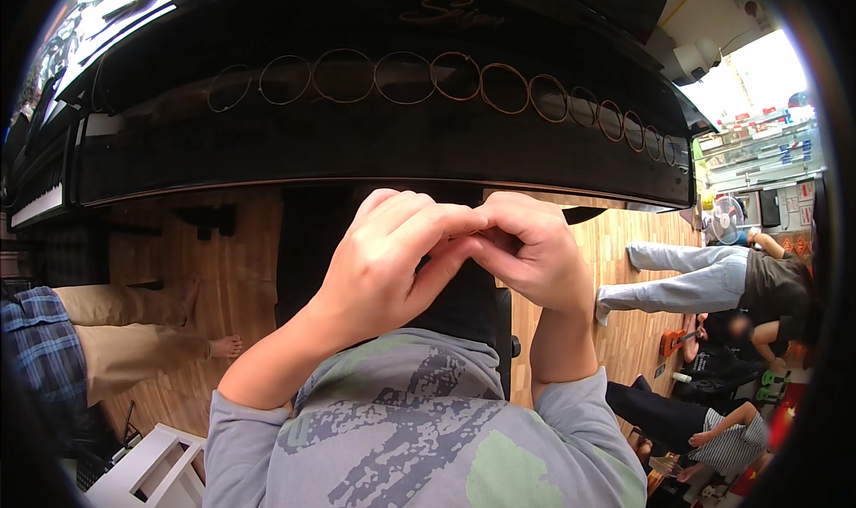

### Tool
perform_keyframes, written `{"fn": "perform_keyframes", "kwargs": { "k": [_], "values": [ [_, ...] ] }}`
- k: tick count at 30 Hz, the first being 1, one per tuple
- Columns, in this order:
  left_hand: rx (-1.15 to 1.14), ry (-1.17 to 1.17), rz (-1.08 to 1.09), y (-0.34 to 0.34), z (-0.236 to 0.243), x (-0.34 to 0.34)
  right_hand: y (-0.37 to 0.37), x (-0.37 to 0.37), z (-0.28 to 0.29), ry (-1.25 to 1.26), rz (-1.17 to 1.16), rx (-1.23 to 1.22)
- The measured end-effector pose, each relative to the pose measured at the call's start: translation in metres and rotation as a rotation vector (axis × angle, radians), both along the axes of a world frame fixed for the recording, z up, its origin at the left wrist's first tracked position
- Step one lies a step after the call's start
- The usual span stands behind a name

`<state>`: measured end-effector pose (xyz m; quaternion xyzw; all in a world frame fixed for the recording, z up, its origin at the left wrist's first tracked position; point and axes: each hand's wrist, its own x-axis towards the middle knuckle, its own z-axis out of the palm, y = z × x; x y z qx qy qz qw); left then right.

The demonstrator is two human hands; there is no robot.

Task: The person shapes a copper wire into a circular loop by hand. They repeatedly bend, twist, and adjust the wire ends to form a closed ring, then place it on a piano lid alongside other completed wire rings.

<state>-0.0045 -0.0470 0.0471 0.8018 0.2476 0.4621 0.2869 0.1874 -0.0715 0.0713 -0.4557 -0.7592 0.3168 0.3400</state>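
My left hand (392, 254) and my right hand (535, 245) meet in front of my chest, just short of the piano's near edge. Thumbs and forefingers of both are pinched and touch at the tips. Anything between them is too small or hidden to make out. Beyond my hands, on the glossy black piano lid (374, 156), several thin wire coils lie in a curved row. Those at the left, such as one large ring (373, 73), look silvery. Around the middle and right are copper-coloured ones, including a copper ring (482, 90).
A black seat (312, 267) is under my arms on the wood floor (241, 240). One person's legs (134, 334) are at the left, above a white stool (156, 468). At the right are a person in pale jeans (687, 272), a small orange ukulele-like instrument (675, 340) and a fan (727, 218).
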Motion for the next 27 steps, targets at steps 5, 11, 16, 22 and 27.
{"fn": "perform_keyframes", "kwargs": {
  "k": [5, 11, 16, 22, 27],
  "values": [
    [-0.467, -0.268, 0.038, 0.005, -0.018, 0.001, -0.004, 0.006, 0.006, 0.049, -0.198, -0.069],
    [-0.656, -0.435, 0.018, 0.005, -0.020, -0.004, -0.003, 0.022, -0.006, 0.196, -0.166, 0.094],
    [-0.603, -0.472, 0.043, 0.006, -0.022, -0.004, -0.002, 0.018, -0.007, 0.226, -0.167, 0.045],
    [-0.633, -0.445, 0.043, 0.006, -0.022, -0.005, -0.002, 0.018, -0.007, 0.241, -0.148, 0.029],
    [-0.017, 0.020, 0.319, 0.010, -0.016, -0.002, 0.000, 0.017, -0.006, 0.220, -0.102, 0.081]
  ]
}}
